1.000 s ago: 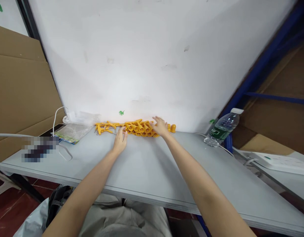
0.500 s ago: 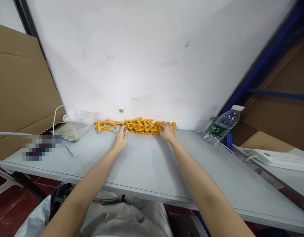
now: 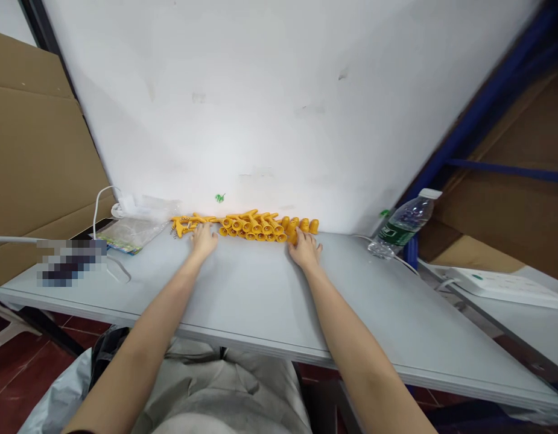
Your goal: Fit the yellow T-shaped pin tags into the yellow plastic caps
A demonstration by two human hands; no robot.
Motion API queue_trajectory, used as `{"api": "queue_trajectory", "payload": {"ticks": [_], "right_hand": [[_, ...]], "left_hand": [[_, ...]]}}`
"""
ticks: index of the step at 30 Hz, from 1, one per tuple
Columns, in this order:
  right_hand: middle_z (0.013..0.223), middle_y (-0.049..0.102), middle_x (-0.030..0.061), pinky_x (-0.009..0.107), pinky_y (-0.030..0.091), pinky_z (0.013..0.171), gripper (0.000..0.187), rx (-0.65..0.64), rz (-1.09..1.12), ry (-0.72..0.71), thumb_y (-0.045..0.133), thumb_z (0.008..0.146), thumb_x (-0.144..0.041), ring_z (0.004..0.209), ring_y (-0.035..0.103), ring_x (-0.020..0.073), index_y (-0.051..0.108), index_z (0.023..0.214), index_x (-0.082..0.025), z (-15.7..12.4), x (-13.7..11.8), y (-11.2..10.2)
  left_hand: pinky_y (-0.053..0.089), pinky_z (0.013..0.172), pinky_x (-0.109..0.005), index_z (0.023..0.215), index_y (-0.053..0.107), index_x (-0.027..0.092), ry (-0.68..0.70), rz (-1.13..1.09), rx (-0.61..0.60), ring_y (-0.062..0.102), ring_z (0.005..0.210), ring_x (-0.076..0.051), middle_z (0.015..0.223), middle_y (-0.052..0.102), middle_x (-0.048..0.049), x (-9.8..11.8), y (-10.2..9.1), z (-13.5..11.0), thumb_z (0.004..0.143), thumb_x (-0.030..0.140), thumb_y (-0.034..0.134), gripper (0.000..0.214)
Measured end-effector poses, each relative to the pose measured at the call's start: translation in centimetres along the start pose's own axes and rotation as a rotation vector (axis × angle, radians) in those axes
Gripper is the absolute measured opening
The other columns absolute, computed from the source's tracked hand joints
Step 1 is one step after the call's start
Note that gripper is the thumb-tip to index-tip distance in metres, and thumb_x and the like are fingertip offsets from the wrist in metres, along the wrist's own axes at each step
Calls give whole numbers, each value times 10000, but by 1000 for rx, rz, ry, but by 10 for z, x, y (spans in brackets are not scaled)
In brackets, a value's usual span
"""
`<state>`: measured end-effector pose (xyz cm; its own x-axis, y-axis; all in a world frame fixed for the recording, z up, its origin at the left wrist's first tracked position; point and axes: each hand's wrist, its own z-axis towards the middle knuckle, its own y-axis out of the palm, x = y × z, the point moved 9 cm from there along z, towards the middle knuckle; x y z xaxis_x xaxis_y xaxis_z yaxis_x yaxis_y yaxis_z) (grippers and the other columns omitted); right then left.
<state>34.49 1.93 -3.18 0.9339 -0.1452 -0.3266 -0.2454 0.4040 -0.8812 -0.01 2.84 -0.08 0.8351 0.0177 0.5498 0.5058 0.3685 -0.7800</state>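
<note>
A row of several small yellow plastic parts point(image 3: 256, 226) lies along the back of the grey table point(image 3: 260, 301), against the white wall. Yellow T-shaped pieces with metal screws point(image 3: 184, 223) lie at the row's left end. My left hand point(image 3: 203, 240) rests flat on the table with its fingers stretched toward those T-shaped pieces. My right hand point(image 3: 306, 249) lies palm down at the right end of the row, fingers spread, fingertips touching the nearest yellow parts. Neither hand holds anything.
A clear plastic bag point(image 3: 129, 232) and a white cable point(image 3: 102, 205) lie at the back left. A water bottle point(image 3: 403, 224) leans at the right edge by a blue rack post. Cardboard stands at the left. A white power strip point(image 3: 505, 284) sits on the neighbouring table.
My left hand moved left along the row toward the T-shaped pieces. My right hand moved right to the row's right end, then drew slightly back. The row looks straighter.
</note>
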Motion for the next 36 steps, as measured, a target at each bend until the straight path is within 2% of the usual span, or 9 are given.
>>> {"api": "queue_trajectory", "payload": {"ticks": [3,6,10,15,18,23,26,31,36], "right_hand": [[1465,449,186,646,224,1078,543,45,29,-11,411,903,-306,1387,320,333,407,1433,-185,0,-2,-4],[1367,521,214,642,222,1068,466,116,67,-15,391,907,-310,1324,394,344,487,1335,-154,0,-3,-10],[1217,609,207,615,257,1049,394,139,115,12,427,894,-313,1200,510,341,525,1239,-150,2,1,-11],[1161,632,178,547,374,959,374,111,175,54,477,879,-328,1120,571,338,529,1212,-165,5,7,-7],[1129,640,164,548,387,931,375,120,204,67,509,861,-344,1105,577,346,544,1196,-179,6,11,-6],[1070,659,135,515,393,921,341,45,191,126,518,849,-360,1106,565,328,581,1131,-179,7,16,2],[1067,662,127,483,398,909,313,1,163,153,507,847,-370,1081,562,305,602,1076,-179,7,17,5],[1095,658,136,449,398,893,300,-27,103,162,516,848,-392,1087,550,301,623,1028,-178,6,16,6],[1113,660,135,439,396,899,289,-31,86,155,501,869,-379,1105,548,299,622,1035,-175,4,14,5]], "left_hand": [[343,1055,-537,1252,550,181,-95,159,3,416,1330,-344,1382,515,-180,-20,-14,22,835,184,530,418],[299,1076,-558,1263,548,175,-59,270,24,409,1336,-346,1377,512,-193,-34,-21,40,856,177,506,409],[265,1068,-566,1201,595,149,3,381,-15,454,1278,-342,1311,570,-199,-50,-17,54,895,171,428,349],[312,1019,-494,1206,611,143,96,390,101,468,1235,-330,1296,571,-196,-51,-27,66,907,246,406,376],[312,1014,-505,1281,572,136,36,376,129,458,1251,-344,1347,535,-212,-58,-32,76,887,288,445,441],[294,1024,-527,1088,710,200,-82,351,-113,546,1165,-346,1133,688,-155,-72,-10,88,867,268,480,326],[289,1038,-530,1031,735,199,-59,376,-95,532,1194,-344,1138,691,-153,-67,-8,88,859,213,469,317],[300,1068,-552,1225,647,163,94,361,-26,471,1282,-338,1322,592,-178,-47,-4,84,890,207,391,424],[320,1096,-486,1401,495,202,138,360,-289,472,1319,-316,1439,513,-138,-38,27,93,853,220,459,549]]}}
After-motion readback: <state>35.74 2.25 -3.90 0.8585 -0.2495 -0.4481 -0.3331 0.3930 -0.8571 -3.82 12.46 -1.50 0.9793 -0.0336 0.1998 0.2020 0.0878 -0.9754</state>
